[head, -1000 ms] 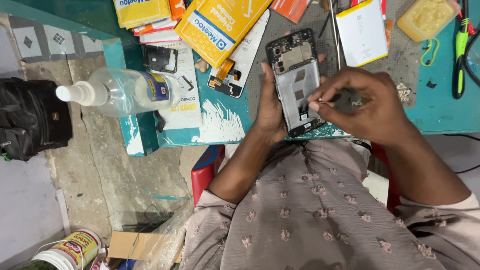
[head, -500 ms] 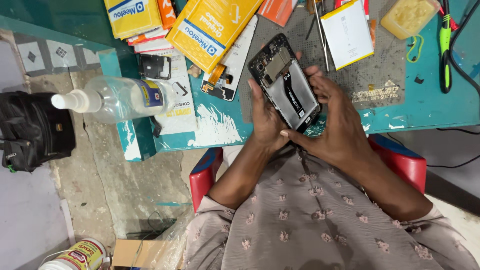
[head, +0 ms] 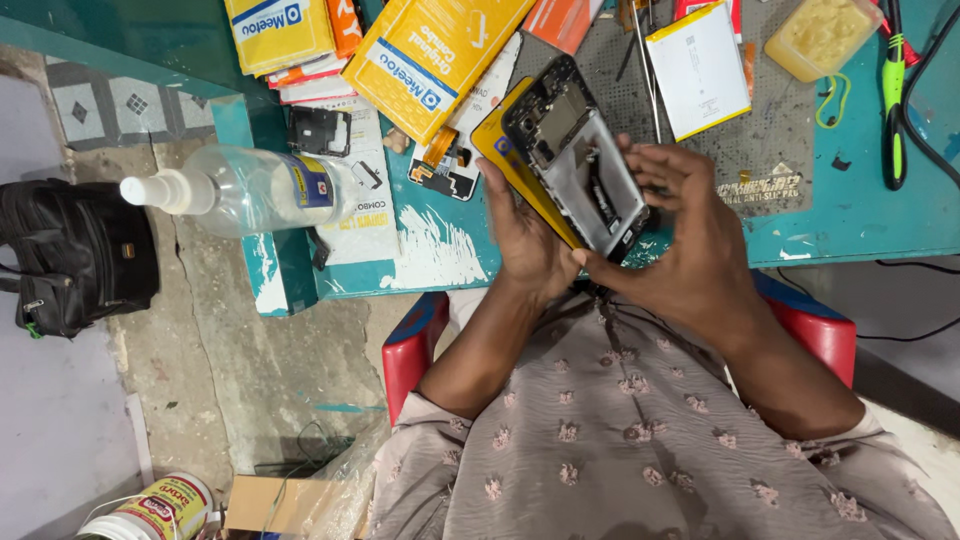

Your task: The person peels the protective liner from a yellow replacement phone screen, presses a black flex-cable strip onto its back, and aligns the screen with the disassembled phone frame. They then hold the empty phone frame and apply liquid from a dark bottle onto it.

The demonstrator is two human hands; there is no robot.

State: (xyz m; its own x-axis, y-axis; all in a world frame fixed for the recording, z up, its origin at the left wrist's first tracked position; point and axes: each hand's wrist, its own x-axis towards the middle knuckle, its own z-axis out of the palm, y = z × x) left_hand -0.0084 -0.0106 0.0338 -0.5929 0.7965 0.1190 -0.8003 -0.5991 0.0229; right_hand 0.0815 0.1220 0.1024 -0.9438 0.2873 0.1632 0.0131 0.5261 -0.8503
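An opened phone body (head: 578, 160), grey metal frame with dark circuit parts at its top, is held tilted above the teal table (head: 850, 225). My left hand (head: 525, 235) grips it from beneath along its left edge. My right hand (head: 685, 235) clasps its lower right corner, thumb under the bottom edge and fingers curled over the right side. A yellow piece (head: 510, 160) shows under the phone's left side.
Yellow boxes (head: 430, 50) and small cards lie at the table's back. A clear spray bottle (head: 245, 190) lies at the left edge. A white battery (head: 700, 65), a yellow block (head: 820, 35) and green-handled tools (head: 893, 90) sit right. A black bag (head: 75, 255) rests on the floor.
My right hand stopped working on the phone's frame with pinched fingers and shifted to its lower right corner. The phone tilted from upright to slanting left and rose off the mat.
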